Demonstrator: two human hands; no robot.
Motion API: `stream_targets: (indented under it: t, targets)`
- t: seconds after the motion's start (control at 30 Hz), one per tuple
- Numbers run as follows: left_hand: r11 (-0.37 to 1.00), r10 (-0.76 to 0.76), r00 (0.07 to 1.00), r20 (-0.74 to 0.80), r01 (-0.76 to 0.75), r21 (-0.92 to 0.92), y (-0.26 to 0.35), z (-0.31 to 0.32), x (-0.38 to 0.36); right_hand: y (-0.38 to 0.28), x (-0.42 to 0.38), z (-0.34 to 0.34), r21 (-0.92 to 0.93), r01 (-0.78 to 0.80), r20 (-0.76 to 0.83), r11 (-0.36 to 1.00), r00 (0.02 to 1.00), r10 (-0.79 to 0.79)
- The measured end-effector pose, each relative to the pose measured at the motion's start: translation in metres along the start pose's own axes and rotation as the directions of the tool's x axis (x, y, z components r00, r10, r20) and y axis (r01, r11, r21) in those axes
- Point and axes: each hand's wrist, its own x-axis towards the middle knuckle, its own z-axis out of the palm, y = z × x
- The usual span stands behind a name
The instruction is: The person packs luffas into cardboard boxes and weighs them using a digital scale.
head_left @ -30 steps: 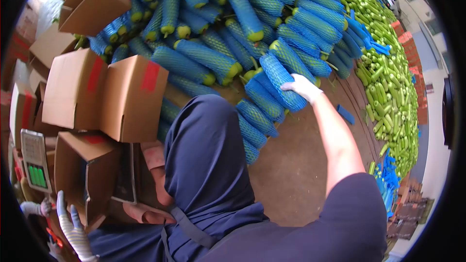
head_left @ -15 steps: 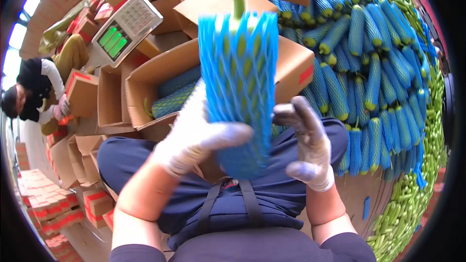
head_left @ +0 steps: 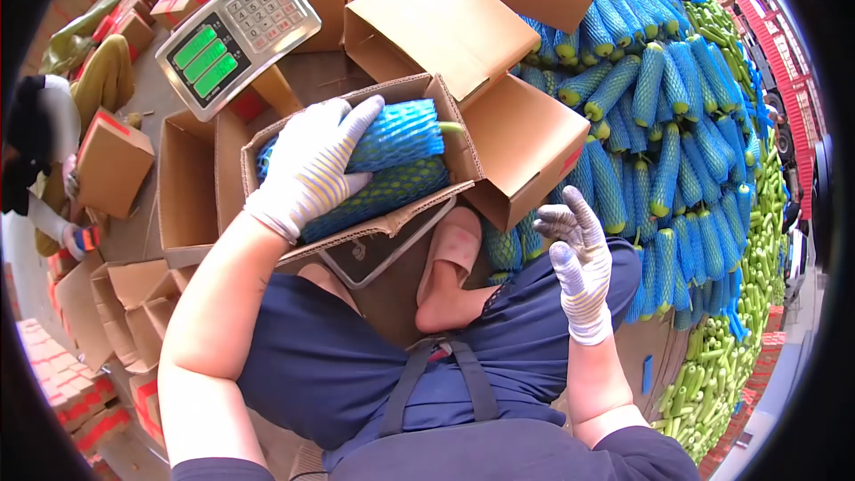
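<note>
From my remote seat, I saw the left hand [head_left: 312,165] pinching a netted gourd [head_left: 405,132] inside the carton [head_left: 459,144].
Thumb and fingers straddled it, seemingly steadying it lengthwise against a second netted gourd [head_left: 387,191]; the right hand [head_left: 581,272] hung apart, loosely spread and empty. Below the grip, a framed platform [head_left: 410,245] showed under the carton; rightward, heaped gourds [head_left: 704,169] covered much of the floor [head_left: 635,345].

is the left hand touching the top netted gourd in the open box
Touching. The head view shows the left hand over the top gourd, its fingers and thumb against the blue net.
</note>
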Motion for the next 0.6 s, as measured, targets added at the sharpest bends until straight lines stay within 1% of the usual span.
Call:
stream_targets:
  t: [0.03, 0.07, 0.1, 0.13, 0.17, 0.2, 0.23, 0.27, 0.3, 0.33, 0.37, 0.4, 0.43, 0.5, 0.53, 0.57, 0.6]
  targets:
    - [0.992, -0.036, 0.998, 0.058, 0.028, 0.123, -0.003, 0.005, 0.001, 0.001, 0.0, 0.001, -0.014, -0.019, -0.004, 1.0, 1.0, 0.019]
    - [0.979, -0.122, 0.985, 0.124, 0.099, 0.176, 0.0, 0.01, 0.002, 0.002, -0.001, 0.002, -0.028, -0.041, -0.01, 0.999, 0.999, 0.04]
    - [0.976, -0.126, 0.988, 0.093, 0.106, 0.191, -0.004, 0.021, 0.002, 0.004, -0.003, 0.002, -0.028, -0.037, -0.015, 0.999, 0.999, 0.036]
    - [0.987, -0.035, 0.999, -0.022, 0.038, 0.156, -0.008, 0.022, 0.002, 0.005, -0.004, 0.003, -0.056, -0.054, -0.008, 0.997, 0.999, 0.054]
    - [0.991, 0.053, 0.989, -0.136, -0.036, 0.128, -0.01, 0.022, 0.004, 0.007, -0.005, 0.003, -0.082, -0.073, -0.001, 0.994, 0.997, 0.073]
    - [0.997, 0.056, 0.977, -0.207, -0.045, 0.057, -0.005, 0.009, 0.007, 0.01, -0.005, 0.002, -0.117, -0.044, 0.01, 0.992, 0.999, 0.046]
    - [0.998, 0.052, 0.96, -0.274, -0.059, -0.015, 0.002, -0.009, 0.009, 0.01, -0.005, 0.001, -0.113, -0.045, 0.006, 0.993, 0.999, 0.046]
    - [0.992, 0.004, 0.934, -0.358, -0.048, -0.113, 0.01, -0.025, 0.009, 0.01, -0.004, -0.002, -0.2, -0.024, 0.062, 0.98, 0.997, 0.037]
    - [0.993, -0.008, 0.903, -0.43, -0.043, -0.11, 0.005, -0.03, 0.005, 0.009, -0.003, -0.003, -0.282, 0.003, 0.119, 0.959, 0.992, 0.032]
    - [0.962, -0.137, 0.906, -0.401, 0.024, -0.273, 0.002, -0.035, 0.0, 0.006, -0.001, -0.001, -0.294, -0.008, 0.123, 0.956, 0.991, 0.046]
    - [0.9, -0.26, 0.898, -0.354, 0.093, -0.426, 0.0, -0.039, -0.005, 0.005, 0.0, -0.002, -0.284, -0.006, 0.124, 0.959, 0.991, 0.043]
    - [0.852, -0.297, 0.877, -0.379, 0.064, -0.519, -0.008, -0.037, -0.008, 0.006, 0.002, -0.002, -0.324, -0.006, 0.142, 0.946, 0.988, 0.055]
    - [0.863, -0.29, 0.875, -0.388, 0.063, -0.502, -0.01, -0.037, -0.009, 0.007, 0.006, -0.002, -0.36, 0.001, 0.16, 0.933, 0.985, 0.061]
    - [0.951, -0.226, 0.883, -0.412, 0.108, -0.291, -0.015, -0.046, -0.011, 0.005, 0.013, 0.003, -0.42, 0.07, 0.184, 0.905, 0.983, 0.01]
    - [0.973, -0.173, 0.885, -0.432, 0.087, -0.212, -0.012, -0.048, -0.01, 0.008, 0.017, 0.006, -0.38, 0.059, 0.176, 0.923, 0.984, 0.01]
    - [0.967, -0.197, 0.91, -0.366, 0.119, -0.226, -0.013, -0.048, -0.013, 0.011, 0.019, 0.01, -0.343, 0.038, 0.17, 0.939, 0.985, 0.022]
    - [0.951, -0.24, 0.918, -0.315, 0.157, -0.267, -0.01, -0.048, -0.015, 0.012, 0.024, 0.016, -0.359, 0.059, 0.172, 0.931, 0.985, 0.004]
